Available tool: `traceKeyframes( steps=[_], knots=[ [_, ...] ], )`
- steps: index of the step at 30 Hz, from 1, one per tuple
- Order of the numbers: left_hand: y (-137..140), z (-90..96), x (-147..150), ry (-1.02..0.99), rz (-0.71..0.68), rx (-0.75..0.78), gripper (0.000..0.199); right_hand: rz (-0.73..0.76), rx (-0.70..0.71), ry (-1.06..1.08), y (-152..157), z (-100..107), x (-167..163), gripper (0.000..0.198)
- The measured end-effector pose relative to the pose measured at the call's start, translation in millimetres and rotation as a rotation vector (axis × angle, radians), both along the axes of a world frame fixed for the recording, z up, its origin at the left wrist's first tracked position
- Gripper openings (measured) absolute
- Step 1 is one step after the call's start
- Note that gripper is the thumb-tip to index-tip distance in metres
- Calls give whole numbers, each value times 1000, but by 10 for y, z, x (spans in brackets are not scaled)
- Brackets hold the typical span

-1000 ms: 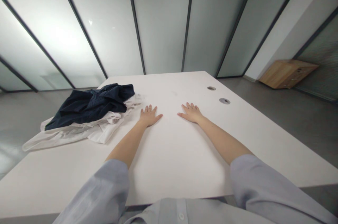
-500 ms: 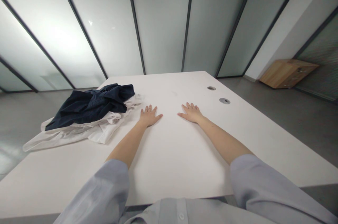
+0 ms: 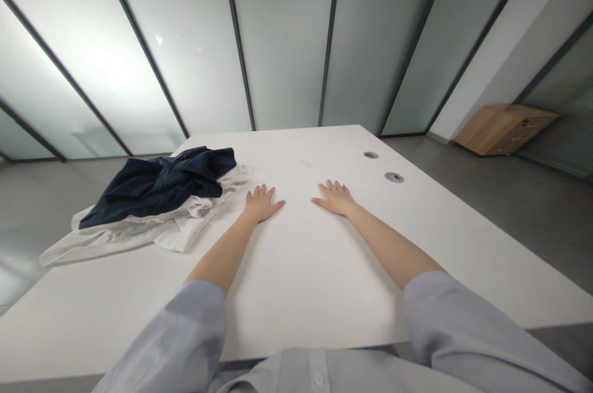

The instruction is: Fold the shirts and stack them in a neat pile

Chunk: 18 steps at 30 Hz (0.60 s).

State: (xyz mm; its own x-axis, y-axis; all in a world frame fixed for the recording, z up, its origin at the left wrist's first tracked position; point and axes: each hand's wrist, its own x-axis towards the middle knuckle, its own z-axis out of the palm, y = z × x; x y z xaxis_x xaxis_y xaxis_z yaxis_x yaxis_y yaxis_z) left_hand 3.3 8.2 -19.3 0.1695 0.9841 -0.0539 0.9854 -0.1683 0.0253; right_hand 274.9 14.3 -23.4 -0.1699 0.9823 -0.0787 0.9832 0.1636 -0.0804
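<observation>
My left hand lies flat on the white table, palm down with fingers spread and nothing in it. To its left is a heap of clothing: a crumpled navy garment on top of a white garment. The white cloth's edge comes close to my left hand; part of it is hidden under the navy one. My right hand also rests palm down on the tabletop, fingers apart, holding nothing. A gap of bare tabletop separates the two thumbs.
Two round cable grommets are set in the table's right side. The white garment hangs slightly over the left table edge. Behind stands a frosted glass partition with dark frames. A wooden drawer cabinet sits on the floor at far right.
</observation>
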Motion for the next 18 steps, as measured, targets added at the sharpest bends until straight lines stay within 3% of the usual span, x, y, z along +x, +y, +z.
traceKeyframes(
  steps=[18],
  knots=[
    [-7,22,-39,-38,-12,44,73,15,33,19,-30,34,-1,79]
  ],
)
